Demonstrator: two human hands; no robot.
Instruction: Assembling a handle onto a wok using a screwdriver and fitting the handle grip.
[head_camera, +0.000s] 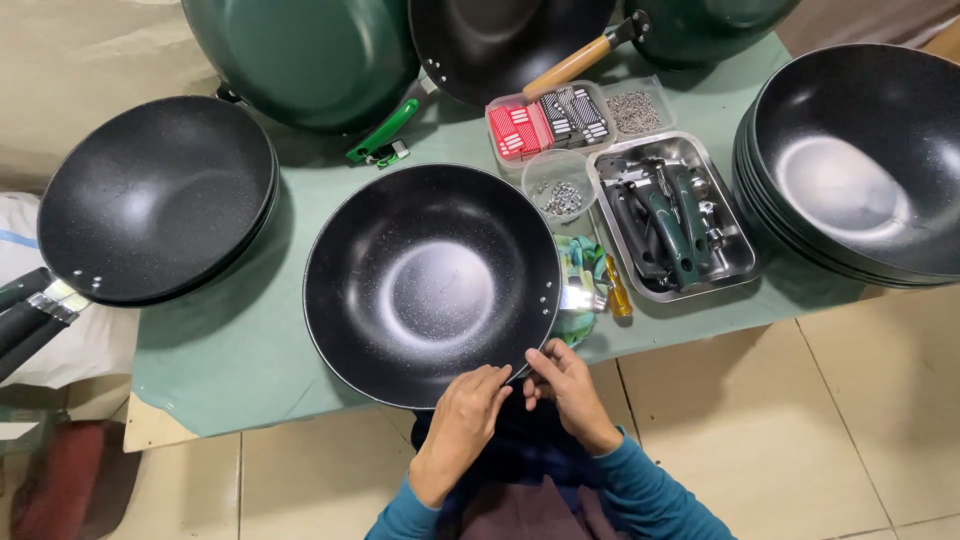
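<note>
A black speckled wok (430, 285) without a handle lies on the green table cover (230, 350) right in front of me. My left hand (468, 405) rests at the wok's near rim, fingers curled on the edge. My right hand (562, 378) sits beside it at the rim's lower right, fingertips pinched together near the edge; whether it holds a small part I cannot tell. Both hands touch each other at the rim.
A stack of black woks (860, 160) stands at right, a handled wok (150, 200) at left, green pans (300, 55) behind. A steel tray (735, 262) holds green handles. Nearby are a small cup of screws (562, 195), parts boxes (560, 120) and a screwdriver (618, 290).
</note>
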